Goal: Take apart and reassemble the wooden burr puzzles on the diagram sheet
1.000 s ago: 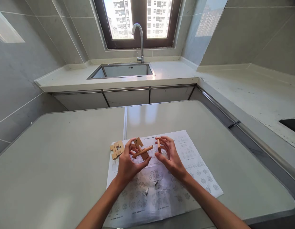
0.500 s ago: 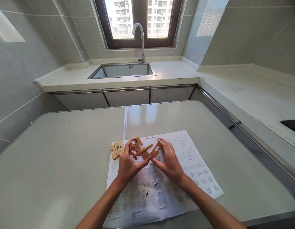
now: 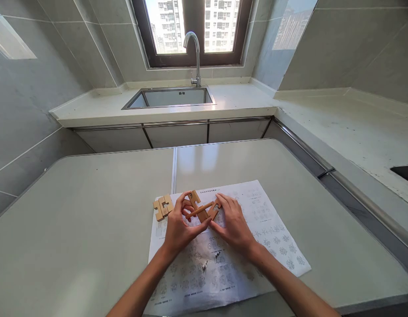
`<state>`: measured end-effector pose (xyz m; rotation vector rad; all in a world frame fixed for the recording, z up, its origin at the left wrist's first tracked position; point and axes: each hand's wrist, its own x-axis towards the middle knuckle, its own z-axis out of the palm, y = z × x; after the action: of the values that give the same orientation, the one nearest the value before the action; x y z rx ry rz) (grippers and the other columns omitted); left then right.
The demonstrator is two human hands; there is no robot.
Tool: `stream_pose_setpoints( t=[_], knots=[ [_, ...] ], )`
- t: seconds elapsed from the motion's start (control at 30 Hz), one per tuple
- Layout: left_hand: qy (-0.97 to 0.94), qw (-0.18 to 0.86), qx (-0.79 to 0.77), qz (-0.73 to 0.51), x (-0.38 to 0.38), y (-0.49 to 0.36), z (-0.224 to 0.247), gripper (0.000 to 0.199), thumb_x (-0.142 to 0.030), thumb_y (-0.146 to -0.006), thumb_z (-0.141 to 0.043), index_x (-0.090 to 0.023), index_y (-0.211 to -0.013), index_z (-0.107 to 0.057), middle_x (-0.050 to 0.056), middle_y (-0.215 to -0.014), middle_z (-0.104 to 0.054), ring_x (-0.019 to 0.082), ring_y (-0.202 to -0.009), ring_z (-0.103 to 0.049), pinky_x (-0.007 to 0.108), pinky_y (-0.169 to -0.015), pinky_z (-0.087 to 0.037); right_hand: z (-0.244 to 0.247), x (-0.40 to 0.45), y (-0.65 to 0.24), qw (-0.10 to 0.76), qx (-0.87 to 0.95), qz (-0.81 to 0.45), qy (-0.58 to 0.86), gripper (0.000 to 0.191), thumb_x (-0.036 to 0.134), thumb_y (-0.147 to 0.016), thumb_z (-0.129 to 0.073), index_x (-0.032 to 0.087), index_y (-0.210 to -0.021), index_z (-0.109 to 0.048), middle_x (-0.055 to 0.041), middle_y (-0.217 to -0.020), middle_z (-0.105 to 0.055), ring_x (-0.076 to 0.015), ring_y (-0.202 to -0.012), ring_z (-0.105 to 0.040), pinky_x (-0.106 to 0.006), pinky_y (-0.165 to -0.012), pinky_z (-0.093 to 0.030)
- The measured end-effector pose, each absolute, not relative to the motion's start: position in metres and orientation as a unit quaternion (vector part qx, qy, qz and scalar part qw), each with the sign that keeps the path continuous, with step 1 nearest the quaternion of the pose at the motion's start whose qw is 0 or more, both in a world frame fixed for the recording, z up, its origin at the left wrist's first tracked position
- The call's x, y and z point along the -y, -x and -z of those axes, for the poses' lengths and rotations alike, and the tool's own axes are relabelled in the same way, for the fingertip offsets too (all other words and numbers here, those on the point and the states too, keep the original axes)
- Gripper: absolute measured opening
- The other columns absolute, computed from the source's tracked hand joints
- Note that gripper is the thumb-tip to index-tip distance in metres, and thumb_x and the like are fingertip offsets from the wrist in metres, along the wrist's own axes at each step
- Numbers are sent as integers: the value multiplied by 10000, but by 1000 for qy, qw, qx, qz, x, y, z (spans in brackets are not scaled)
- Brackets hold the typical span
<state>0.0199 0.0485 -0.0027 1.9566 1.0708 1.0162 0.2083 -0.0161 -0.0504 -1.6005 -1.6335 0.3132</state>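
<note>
My left hand (image 3: 180, 222) is closed on a notched wooden puzzle piece (image 3: 194, 198) that has a dark mark near its upper end. A thin wooden stick (image 3: 200, 209) lies crosswise over that piece. Between the fingers of my right hand (image 3: 233, 222) is a second notched wooden piece (image 3: 213, 211), tilted, its lower end close against the first one. Whether the two pieces interlock I cannot tell. Left of my left hand, several more notched wooden blocks (image 3: 163, 207) sit side by side at the corner of a printed instruction sheet (image 3: 257, 264).
The creased sheet lies under both hands on a pale table (image 3: 91, 211) with a seam. Beyond the table are a counter (image 3: 237, 97), a steel sink (image 3: 177, 105) and a faucet (image 3: 197, 57) before a window. Another counter (image 3: 362, 119) runs along the right.
My right hand has brought its notched piece slightly left, nearer the marked piece and the stick. The left hand's pieces have shifted a little to the right.
</note>
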Motion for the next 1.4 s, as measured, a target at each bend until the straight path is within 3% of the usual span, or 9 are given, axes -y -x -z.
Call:
stream_pose_setpoints(
  t=[0.23, 0.37, 0.63, 0.83, 1.03, 1.17, 1.4],
  knots=[
    [-751, 341, -410, -390, -49, -20, 4, 813, -385, -741, -912, -245, -1412, -476, -21, -920, -668, 162, -760, -705, 279, -664, -605, 43, 17, -208, 427, 641, -150, 620, 708, 289, -889, -746, 258, -1540, -470, -155, -1528, -544, -377, -1447, -467, -635, -1204, -392],
    [-753, 339, -410, -388, -49, -20, 3, 826, -408, -742, -914, -238, -1422, -476, -17, -920, -675, 157, -751, -697, 272, -660, -601, 28, 17, -210, 487, 614, -186, 592, 513, 298, -959, -679, 268, -1456, -553, -132, -1498, -578, -332, -1435, -497, -570, -1200, -423],
    [-761, 347, -396, -378, -49, -21, 4, 816, -392, -741, -910, -241, -1420, -482, -13, -918, -672, 158, -767, -690, 266, -665, -600, 9, 19, -212, 548, 582, -278, 533, 215, 327, -1017, -629, 274, -1210, -707, -77, -1164, -737, -265, -1081, -685, -452, -991, -562],
    [-772, 376, -370, -354, -47, -20, 2, 868, -351, -719, -921, -246, -1450, -465, -3, -918, -685, 162, -765, -679, 271, -668, -586, 10, 20, -211, 549, 557, -342, 521, 177, 407, -1010, -667, 258, -1083, -729, -63, -1045, -782, -247, -909, -725, -417, -855, -591],
    [-772, 404, -356, -339, -46, -19, -2, 865, -367, -731, -907, -247, -1468, -468, 8, -915, -684, 168, -772, -666, 266, -649, -570, 11, 19, -211, 562, 529, -394, 499, 196, 447, -988, -702, 254, -1008, -723, -59, -1026, -780, -235, -861, -739, -409, -828, -588],
    [-772, 422, -343, -328, -47, -17, -2, 855, -371, -763, -882, -248, -1507, -479, 20, -947, -700, 176, -796, -667, 282, -687, -577, 13, 18, -212, 568, 504, -438, 482, 244, 481, -967, -727, 241, -1003, -705, -22, -835, -728, -210, -727, -717, -384, -756, -575],
    [-810, 375, -313, -324, -51, -15, -1, 547, -485, -866, -812, -273, -1349, -670, 70, -1051, -738, 212, -865, -666, 374, -833, -581, 15, 19, -213, 572, 469, -480, 472, 279, 507, -961, -731, 238, -1006, -671, 18, -704, -670, -185, -655, -682, -343, -677, -551]
  ],
)
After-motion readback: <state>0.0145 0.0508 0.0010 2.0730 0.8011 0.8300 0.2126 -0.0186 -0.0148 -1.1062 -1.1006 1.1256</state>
